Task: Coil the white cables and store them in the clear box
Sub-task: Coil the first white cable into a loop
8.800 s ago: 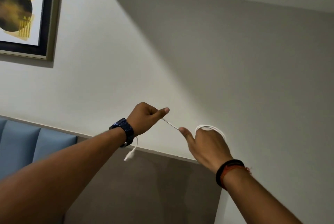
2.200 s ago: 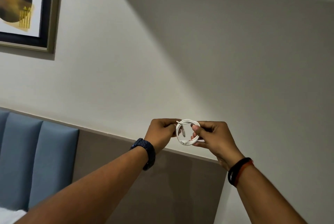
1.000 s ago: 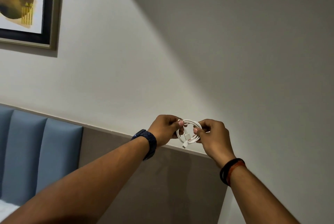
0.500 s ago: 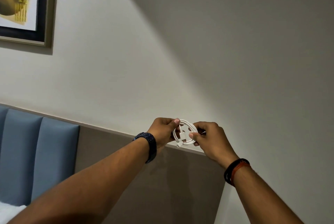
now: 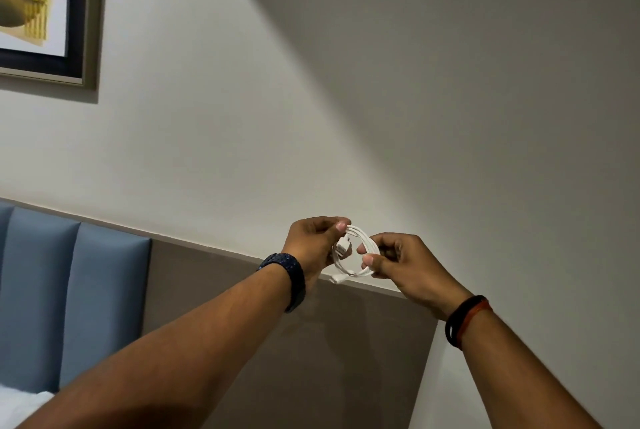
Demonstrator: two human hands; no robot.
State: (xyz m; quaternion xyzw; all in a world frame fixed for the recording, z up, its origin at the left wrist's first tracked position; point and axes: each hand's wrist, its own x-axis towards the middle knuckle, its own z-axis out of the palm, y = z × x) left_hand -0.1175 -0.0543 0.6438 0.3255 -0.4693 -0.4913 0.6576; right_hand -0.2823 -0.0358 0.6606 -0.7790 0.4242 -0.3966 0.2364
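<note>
Head: left hand (image 5: 308, 244), right hand (image 5: 406, 263) pinch coiled white cable (image 5: 362, 237).

Dim room. The pale grey painted wall (image 5: 194, 124) is brighter at left (a big slanted shadow darkens the upper right).

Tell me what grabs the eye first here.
Centre frame, the left hand and right hand pinch a coiled white cable, held up in front of the wall. A framed picture hangs top left; a blue padded headboard sits lower left.
</note>
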